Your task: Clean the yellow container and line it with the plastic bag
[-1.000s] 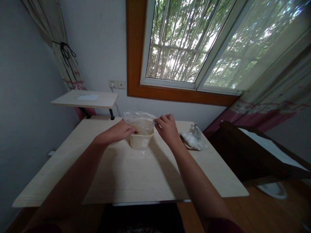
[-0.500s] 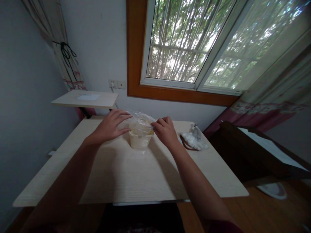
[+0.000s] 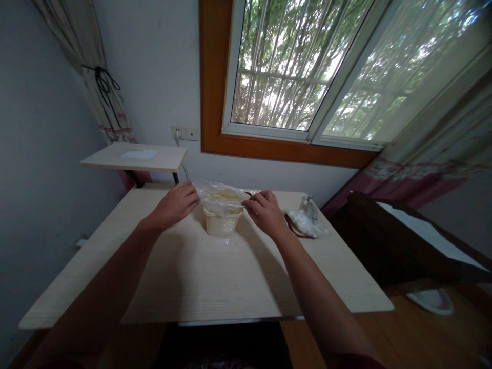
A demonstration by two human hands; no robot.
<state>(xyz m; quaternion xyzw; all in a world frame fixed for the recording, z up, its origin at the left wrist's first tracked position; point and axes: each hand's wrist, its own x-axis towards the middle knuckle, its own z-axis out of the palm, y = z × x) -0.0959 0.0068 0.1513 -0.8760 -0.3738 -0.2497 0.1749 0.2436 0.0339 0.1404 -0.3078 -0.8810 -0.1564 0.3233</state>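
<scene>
A pale wood-grain table (image 3: 200, 271) stands beneath a window (image 3: 277, 66), with open tabletop between the arms and its near edge. Toward the far edge sits a cream plastic tub (image 3: 222, 224), a clear plastic bag (image 3: 220, 197) over its top, lower sides uncovered. The right hand's (image 3: 265, 212) fingers pinch the bag's right edge; the left hand's (image 3: 176, 206) curl at its left end, grip unclear.

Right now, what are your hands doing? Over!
Left hand at clear plastic bag, right hand pinching it. Bag over cream plastic tub. Crumpled white bag off to the right.
</scene>
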